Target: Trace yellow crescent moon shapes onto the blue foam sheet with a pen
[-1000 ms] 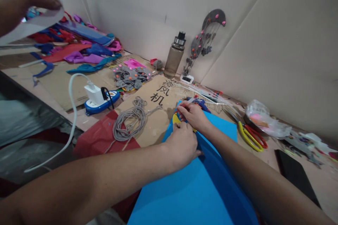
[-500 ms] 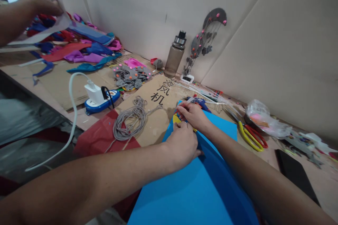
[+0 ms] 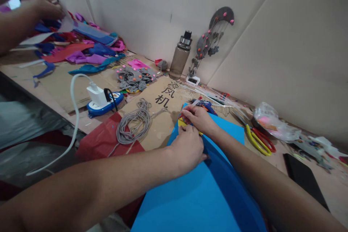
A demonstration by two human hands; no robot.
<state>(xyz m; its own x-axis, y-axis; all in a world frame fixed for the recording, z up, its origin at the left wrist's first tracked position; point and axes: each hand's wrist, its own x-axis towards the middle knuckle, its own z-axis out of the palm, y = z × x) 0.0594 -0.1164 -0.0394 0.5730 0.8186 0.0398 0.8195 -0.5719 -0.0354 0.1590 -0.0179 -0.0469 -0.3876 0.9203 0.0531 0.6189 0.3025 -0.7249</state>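
A large bright blue sheet (image 3: 187, 203), apparently paper or thin card, lies bent in front of me, its right part curving up into shadow. My left hand (image 3: 189, 148) is closed over its upper part, fingers curled at a small yellow piece (image 3: 182, 121) and thumb on the blue surface. Just beyond, my right hand (image 3: 199, 119) has its fingers pinched together at the far end of the yellow piece; what lies between the fingertips is hidden. Behind that hand sits a dark blue tool (image 3: 208, 107), partly covered.
At left are grey cord (image 3: 134, 123), red paper (image 3: 95, 139) and a blue power strip (image 3: 95, 108) with a white cable. Behind stands a bottle (image 3: 179, 58). Scissors (image 3: 259, 141) and a phone (image 3: 304, 179) lie right. Another person's hands (image 3: 40, 3) work above coloured scraps.
My hands and the blue sheet stay almost still. At upper left, the other person's hands and the pale strip they hold have shifted slightly.
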